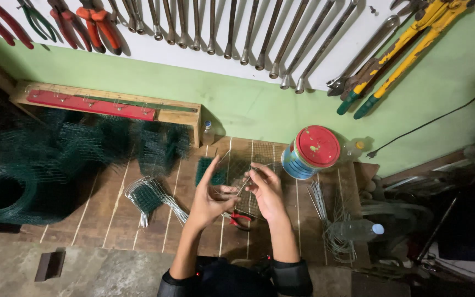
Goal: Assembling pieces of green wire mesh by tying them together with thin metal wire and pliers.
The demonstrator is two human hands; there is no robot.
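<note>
Over a wooden board floor (116,214), my left hand (211,193) and my right hand (265,190) meet around a thin metal wire (247,177). Both hands pinch it, the left with fingers partly spread, the right closed on its upper end. A small piece of green wire mesh (211,170) lies just beyond my left hand. Red-handled pliers (239,220) lie on the boards under my wrists.
A bundle of bent wires on mesh (148,197) lies left. Rolls of green mesh (6,190) fill the far left. A blue tin with red lid (310,152), loose wires (325,217) and a plastic bottle (358,229) sit right. Wrenches (232,27) and bolt cutters (402,49) hang on the wall.
</note>
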